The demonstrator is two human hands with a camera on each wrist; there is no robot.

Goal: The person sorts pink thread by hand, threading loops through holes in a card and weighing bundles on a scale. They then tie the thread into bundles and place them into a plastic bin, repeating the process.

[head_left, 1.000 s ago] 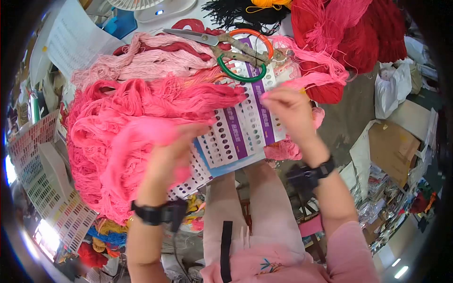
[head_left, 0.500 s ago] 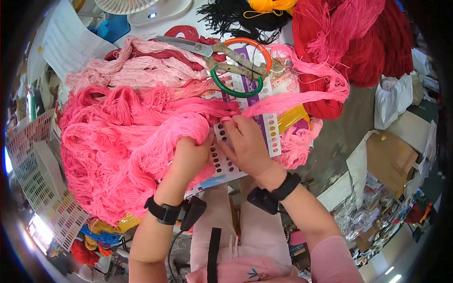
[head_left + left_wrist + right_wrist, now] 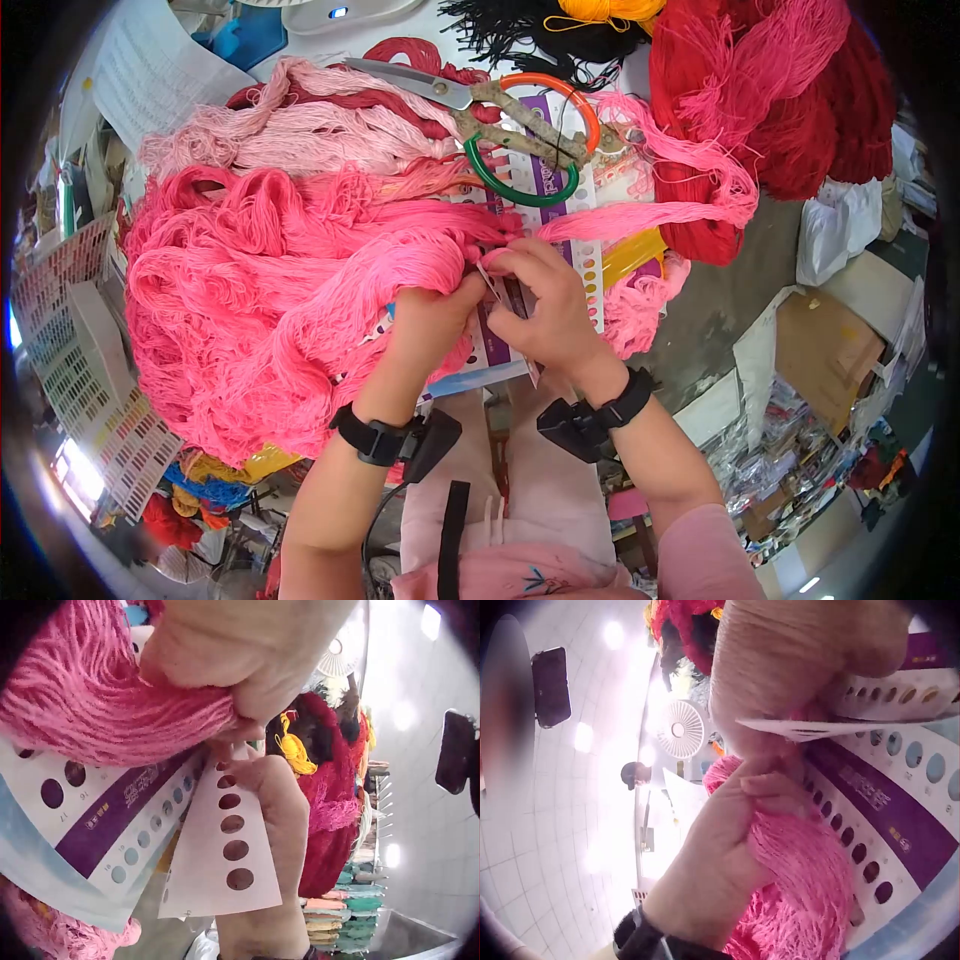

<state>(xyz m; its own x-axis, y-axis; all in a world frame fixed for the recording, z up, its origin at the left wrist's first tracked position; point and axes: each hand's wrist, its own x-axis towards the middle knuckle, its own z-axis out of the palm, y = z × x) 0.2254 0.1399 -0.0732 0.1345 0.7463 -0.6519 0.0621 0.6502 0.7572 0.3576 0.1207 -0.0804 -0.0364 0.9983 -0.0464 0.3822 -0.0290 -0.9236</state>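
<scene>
A big heap of bright pink yarn (image 3: 290, 290) covers the left of the table. My left hand (image 3: 440, 305) grips a thick bundle of it, seen close in the wrist views (image 3: 105, 712) (image 3: 795, 892). My right hand (image 3: 520, 285) meets it fingertip to fingertip and pinches a narrow white punched card (image 3: 225, 855) with dark red samples in its holes. The pink bundle lies across the card's top end. Under both hands lies a wider sample card with a purple stripe (image 3: 112, 825) (image 3: 877, 802).
Large scissors (image 3: 480, 100) with orange and green ring handles (image 3: 520, 185) lie on more sample cards behind the hands. Pale pink skeins (image 3: 310, 135) lie at the back left, red yarn (image 3: 790, 90) at the back right. A colour chart (image 3: 70, 340) hangs at the left edge.
My right hand came down and left from a loose pink strand to meet the left hand and took up the narrow card. My left hand closed on the pink bundle.
</scene>
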